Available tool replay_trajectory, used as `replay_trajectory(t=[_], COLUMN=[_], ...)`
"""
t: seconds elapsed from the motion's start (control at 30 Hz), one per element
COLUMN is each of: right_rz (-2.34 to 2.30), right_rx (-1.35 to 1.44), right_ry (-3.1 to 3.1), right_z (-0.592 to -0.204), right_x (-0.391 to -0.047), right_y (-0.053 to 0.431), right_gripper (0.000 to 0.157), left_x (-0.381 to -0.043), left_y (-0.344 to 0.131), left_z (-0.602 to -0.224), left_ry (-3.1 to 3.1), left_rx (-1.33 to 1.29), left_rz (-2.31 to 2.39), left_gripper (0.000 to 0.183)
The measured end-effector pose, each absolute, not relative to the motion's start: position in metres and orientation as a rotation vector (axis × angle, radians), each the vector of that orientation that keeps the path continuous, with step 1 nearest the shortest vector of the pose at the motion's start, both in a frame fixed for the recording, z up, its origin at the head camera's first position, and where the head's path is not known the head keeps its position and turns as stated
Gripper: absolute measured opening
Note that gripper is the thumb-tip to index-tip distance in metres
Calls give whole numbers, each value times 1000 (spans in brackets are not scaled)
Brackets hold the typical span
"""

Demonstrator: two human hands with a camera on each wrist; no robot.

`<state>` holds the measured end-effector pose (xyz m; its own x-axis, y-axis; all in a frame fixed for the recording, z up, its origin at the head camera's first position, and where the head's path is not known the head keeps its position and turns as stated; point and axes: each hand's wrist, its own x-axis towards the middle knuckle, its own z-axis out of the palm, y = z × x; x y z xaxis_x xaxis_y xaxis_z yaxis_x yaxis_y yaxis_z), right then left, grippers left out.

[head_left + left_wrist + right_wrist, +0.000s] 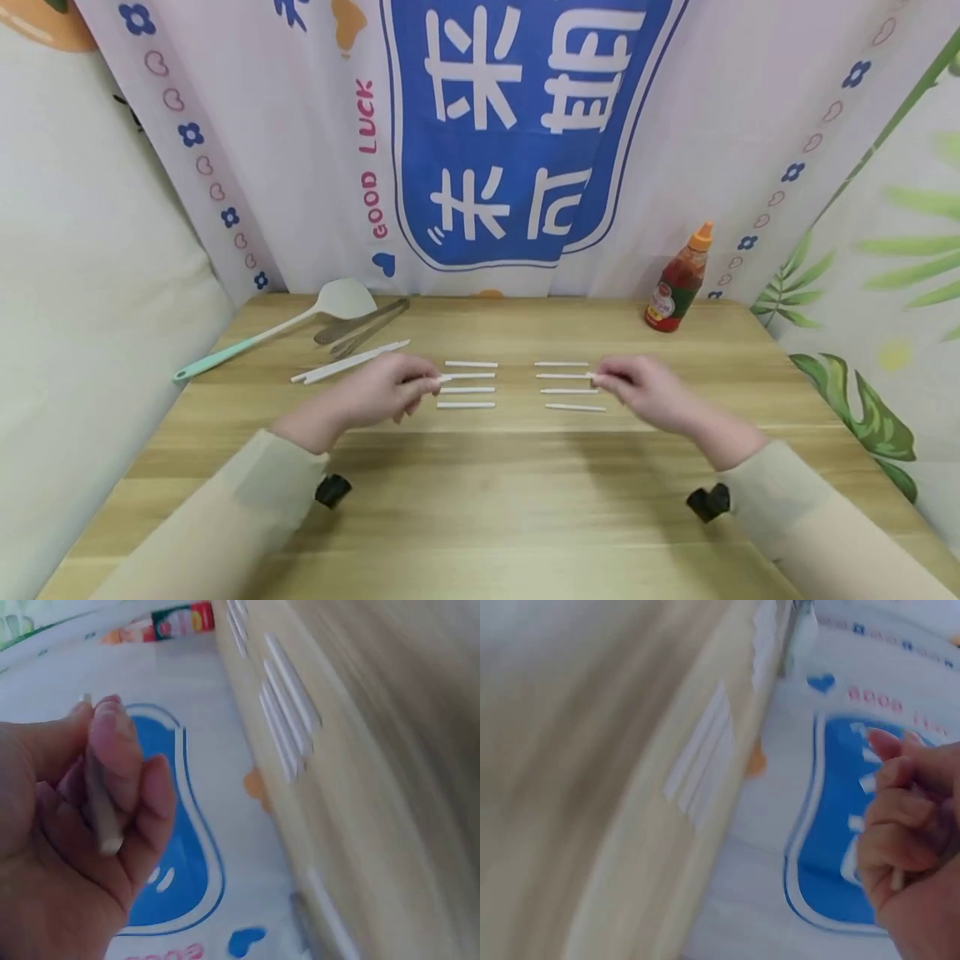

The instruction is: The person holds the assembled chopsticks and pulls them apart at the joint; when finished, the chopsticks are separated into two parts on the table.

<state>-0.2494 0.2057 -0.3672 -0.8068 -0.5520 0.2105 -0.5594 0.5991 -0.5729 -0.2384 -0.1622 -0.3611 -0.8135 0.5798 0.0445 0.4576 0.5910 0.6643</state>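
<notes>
My left hand (393, 385) pinches a white stick (112, 841) whose lower end shows below the curled fingers in the left wrist view. On the right, my other hand (641, 390) grips a similar thin stick; a pale end (898, 880) pokes out of the fist in the right wrist view. Between the hands lie two columns of short white sticks on the wooden table: a left column (467, 406) and a right column (576, 407), each with several sticks roughly parallel. Both hands hover at the outer ends of these columns.
Longer white sticks (356, 362) lie at the left, beside metal tongs (362, 327) and a white spatula with a green handle (217, 361). A red sauce bottle (677, 287) stands at the back right. A printed cloth (315, 167) hangs behind the table (480, 508).
</notes>
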Motion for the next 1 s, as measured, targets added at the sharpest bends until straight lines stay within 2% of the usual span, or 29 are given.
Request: replay_trajectory(t=[0.23,0.37,0.43,0.57,0.8,1.0], right_rz=[880,803,731,572,534,567], right_rx=[1033,985,979,1026,1016,996], right_ry=[-2953,-3027,-3020,-2963,-2964,-2999], right_z=[-381,-399,-408,-418,-424,-425], right_x=[-260,-257,-257,-257,-259,-259], right_y=[213,201,196,189,186,187], right_gripper=[19,10,6,13,20,19], left_x=[-246,-247,-248,-251,-261,-263], left_y=[-150,-135,-129,-119,-107,-103], left_z=[-378,-388,-392,-399,-411,-414], left_ry=[2695,2779,2835,2878,2851,2840], left_rx=[924,854,874,964,1020,1000], left_rz=[709,618,547,456,421,388], left_gripper=[20,8,15,24,14,14])
